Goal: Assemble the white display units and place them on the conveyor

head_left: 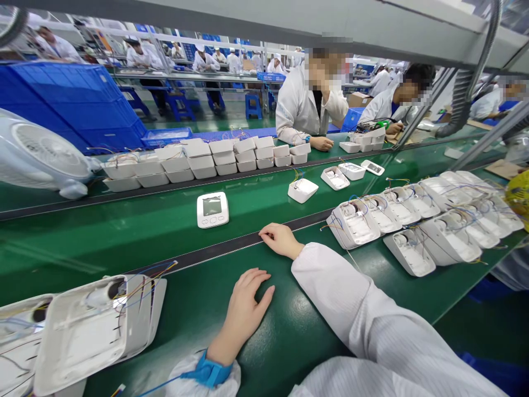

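My left hand (248, 306) lies on the green bench top, fingers stretched and thumb apart, holding nothing. A blue wrist strap (211, 370) with a cord circles that wrist. Just beyond it, my right hand (281, 240) rests at the black rail (231, 248) along the belt, its fingers curled in, with no object showing in them. Past the rail, a white device with a grey screen (212, 206) sits face up on the green belt. To my right stand several white open housings (359, 223) with wires; more stacked housings (86, 325) are at my near left.
Farther along the belt lie an upturned housing (303, 190) and more units. Stacked white housings (202, 160) line the far side, beside a white fan (45, 149) and blue crates (78, 105). A co-worker (293, 105) sits opposite. A metal beam (289, 22) crosses overhead.
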`<state>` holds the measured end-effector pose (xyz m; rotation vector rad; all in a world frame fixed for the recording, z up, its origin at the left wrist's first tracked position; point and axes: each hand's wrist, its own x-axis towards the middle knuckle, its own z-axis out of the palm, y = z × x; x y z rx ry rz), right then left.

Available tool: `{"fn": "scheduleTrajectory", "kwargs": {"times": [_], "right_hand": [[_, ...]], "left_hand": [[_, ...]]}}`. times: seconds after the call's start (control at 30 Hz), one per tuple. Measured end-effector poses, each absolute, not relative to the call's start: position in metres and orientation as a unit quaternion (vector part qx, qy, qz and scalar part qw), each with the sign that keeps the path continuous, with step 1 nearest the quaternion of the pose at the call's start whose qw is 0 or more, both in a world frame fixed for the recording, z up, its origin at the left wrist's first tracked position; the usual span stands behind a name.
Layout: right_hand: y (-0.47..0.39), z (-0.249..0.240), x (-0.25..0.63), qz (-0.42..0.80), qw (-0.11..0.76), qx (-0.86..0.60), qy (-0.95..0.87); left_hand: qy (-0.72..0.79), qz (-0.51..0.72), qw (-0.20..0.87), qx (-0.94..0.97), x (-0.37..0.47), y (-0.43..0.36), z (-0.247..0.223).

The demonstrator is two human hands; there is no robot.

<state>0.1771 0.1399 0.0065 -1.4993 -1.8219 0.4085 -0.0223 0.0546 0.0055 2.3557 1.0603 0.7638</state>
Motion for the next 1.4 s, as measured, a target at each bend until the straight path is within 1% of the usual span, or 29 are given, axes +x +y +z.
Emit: {"fn": "scheduleTrajectory", "kwargs": {"times": [1.4], "right_hand": [[0.1396,0.0051,0.1776,0.155,0.369,-0.577,-0.712]], "left_hand": [[0.384,0.277,0.223,0.852,-0.0222,0.0538,0.0059]]}}
